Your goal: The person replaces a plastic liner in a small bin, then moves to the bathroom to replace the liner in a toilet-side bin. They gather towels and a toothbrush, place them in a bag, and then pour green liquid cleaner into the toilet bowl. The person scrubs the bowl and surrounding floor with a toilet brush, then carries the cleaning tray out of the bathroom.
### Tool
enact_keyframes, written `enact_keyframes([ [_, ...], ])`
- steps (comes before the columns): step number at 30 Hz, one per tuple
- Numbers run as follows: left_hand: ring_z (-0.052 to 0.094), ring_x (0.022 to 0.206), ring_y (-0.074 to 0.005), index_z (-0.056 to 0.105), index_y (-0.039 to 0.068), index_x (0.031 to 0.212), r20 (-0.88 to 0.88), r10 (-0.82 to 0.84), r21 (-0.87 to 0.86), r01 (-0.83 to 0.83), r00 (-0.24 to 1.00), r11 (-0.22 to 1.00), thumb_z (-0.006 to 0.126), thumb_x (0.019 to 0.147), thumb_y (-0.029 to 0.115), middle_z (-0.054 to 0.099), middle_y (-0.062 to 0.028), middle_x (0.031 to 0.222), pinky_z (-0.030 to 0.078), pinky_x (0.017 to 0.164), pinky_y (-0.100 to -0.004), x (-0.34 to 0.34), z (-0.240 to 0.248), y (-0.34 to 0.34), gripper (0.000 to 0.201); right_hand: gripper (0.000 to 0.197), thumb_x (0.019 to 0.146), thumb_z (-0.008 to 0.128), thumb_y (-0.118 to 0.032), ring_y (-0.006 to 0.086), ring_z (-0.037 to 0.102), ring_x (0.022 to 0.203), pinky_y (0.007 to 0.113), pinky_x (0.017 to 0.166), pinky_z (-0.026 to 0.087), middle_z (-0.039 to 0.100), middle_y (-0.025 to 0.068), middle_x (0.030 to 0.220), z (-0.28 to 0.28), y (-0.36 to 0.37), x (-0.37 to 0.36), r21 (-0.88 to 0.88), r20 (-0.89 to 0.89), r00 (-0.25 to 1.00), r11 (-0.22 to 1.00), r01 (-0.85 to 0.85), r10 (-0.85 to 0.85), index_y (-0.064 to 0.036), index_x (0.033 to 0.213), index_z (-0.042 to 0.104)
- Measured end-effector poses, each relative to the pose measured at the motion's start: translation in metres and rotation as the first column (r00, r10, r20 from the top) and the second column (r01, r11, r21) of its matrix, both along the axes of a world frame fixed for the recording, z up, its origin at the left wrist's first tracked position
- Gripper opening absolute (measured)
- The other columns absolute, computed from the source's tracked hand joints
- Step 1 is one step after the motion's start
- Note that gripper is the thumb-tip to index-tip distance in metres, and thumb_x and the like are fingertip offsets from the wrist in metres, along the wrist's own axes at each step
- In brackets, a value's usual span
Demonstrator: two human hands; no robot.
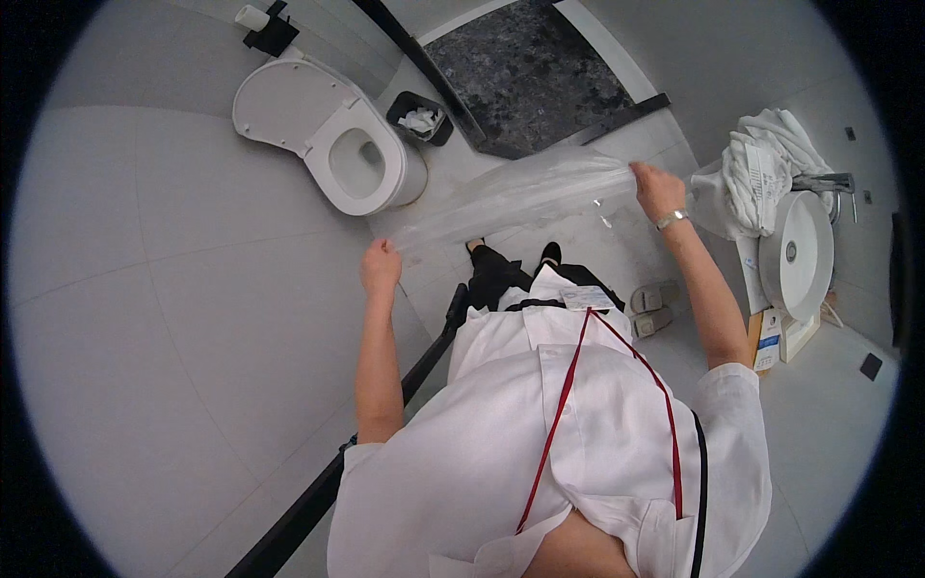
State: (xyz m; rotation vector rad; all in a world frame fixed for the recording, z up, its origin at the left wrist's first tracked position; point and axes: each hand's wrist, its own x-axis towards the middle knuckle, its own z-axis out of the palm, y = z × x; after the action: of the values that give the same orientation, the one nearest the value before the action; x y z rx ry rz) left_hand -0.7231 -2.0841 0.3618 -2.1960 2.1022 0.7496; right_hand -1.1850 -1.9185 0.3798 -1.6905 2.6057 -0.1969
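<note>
Bag (520, 197), clear plastic, is stretched out flat between both hands, hanging in the air over the floor just in front of the person's shoes (511, 252). Left hand (381, 267) is clenched on the near corner, fingers curled tight around the plastic. Right hand (658, 190) has the far end pinched, fingers closed on the edge, with a watch (672, 220) on that wrist.

Using the toilet (337, 140) as the landmark: the bag runs from just below it out to its right, well clear of the bowl. Seat and lid are both up. Right beside the toilet sits a small black bin (421, 118) with crumpled white stuff in it, and above the toilet a paper roll (252, 16) sits on a black holder. Farther right of the toilet there's a dark stone shower floor (535, 67). Way off to the right, a round white sink (797, 252) with towels (761, 169) piled next to it.

Person's wearing a white shirt with a red lanyard (559, 424).
</note>
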Motion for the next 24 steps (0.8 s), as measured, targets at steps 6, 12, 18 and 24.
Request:
enact_keyframes([
  [6,0.049,0.116,-0.0296,0.043,0.005,0.130,-0.159,-0.199,0.195,0.229,0.967,0.954,0.070,0.073,0.021,0.051,-0.0203,0.123,0.040,0.094,-0.0379,0.014,0.050,0.011,0.065,0.023,0.085,0.051,-0.015,0.0323,0.062,0.070,0.044,0.060,0.049,0.065,0.0138,0.080,0.008,-0.001,0.032,0.024,0.223,0.974,0.999,0.028,-0.032,-0.0168,0.105,0.060],
  [12,0.038,0.127,-0.0246,0.028,0.004,0.139,-0.682,-0.540,-0.265,0.521,0.494,0.811,0.069,0.078,0.019,0.038,-0.0178,0.137,0.031,0.104,-0.0347,-0.140,0.141,-0.001,0.075,0.014,0.086,0.053,-0.014,0.0321,0.062,0.067,0.041,0.059,0.049,0.064,0.0151,0.075,0.085,-0.033,0.080,-0.159,0.506,0.830,0.971,-0.176,0.234,-0.0103,0.100,0.055],
  [18,0.060,0.097,-0.0230,0.022,0.012,0.143,-0.883,-0.451,-0.300,0.585,0.128,0.754,0.064,0.084,0.018,0.059,-0.0150,0.111,0.046,0.083,-0.0329,-0.259,0.128,0.043,0.073,0.013,0.084,0.059,-0.010,0.0160,0.062,0.052,0.028,0.044,0.049,0.064,0.0123,0.067,0.124,-0.055,0.063,-0.178,0.897,0.428,0.975,0.132,0.106,0.0002,0.086,0.051],
  [24,0.061,0.081,-0.0251,0.051,0.012,0.124,-0.457,-0.857,-0.434,0.781,0.239,0.450,0.054,0.083,0.004,0.060,-0.0105,0.101,0.048,0.071,-0.0307,-0.236,0.107,0.047,0.042,0.015,0.086,0.061,-0.013,0.0156,0.066,0.063,0.026,0.055,0.054,0.067,0.0105,0.078,0.104,-0.012,0.038,-0.025,0.999,-0.021,0.913,0.407,0.036,-0.0014,0.082,0.054],
])
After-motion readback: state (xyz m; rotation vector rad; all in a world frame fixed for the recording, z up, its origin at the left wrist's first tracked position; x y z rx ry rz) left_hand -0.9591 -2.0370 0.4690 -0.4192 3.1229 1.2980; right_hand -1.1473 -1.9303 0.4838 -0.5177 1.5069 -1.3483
